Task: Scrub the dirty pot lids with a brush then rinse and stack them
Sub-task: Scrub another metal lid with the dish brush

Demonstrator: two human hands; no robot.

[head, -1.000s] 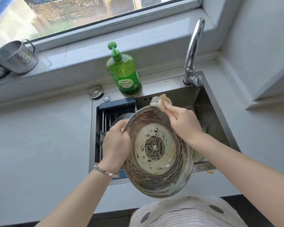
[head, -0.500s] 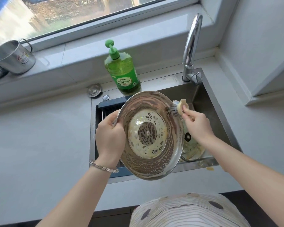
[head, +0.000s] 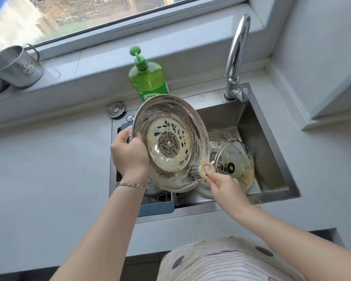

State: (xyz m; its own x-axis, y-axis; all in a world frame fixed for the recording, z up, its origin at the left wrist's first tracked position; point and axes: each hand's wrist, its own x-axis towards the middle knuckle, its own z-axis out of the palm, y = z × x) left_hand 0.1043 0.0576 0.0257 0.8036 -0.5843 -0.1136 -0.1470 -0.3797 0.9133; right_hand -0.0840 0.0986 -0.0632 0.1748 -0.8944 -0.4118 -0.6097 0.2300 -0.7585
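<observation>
At sink (head: 273, 126): three lids (head: 166, 118), one brush (head: 201, 173).

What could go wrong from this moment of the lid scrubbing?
1. The left hand grips the streaky, wet-looking steel lid by one rim only; pushed by the brush in the right hand, it might slip and drop onto the glass lids in the sink below.
2. The lid's far rim appears close to the soap bottle; a swing could tip it, though depth is hard to judge.

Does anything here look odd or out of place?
Hardly. A metal disc, perhaps the sink plug, lies on the counter beside the sink. The lids' yellow smears are just dirt awaiting scrubbing.
</observation>
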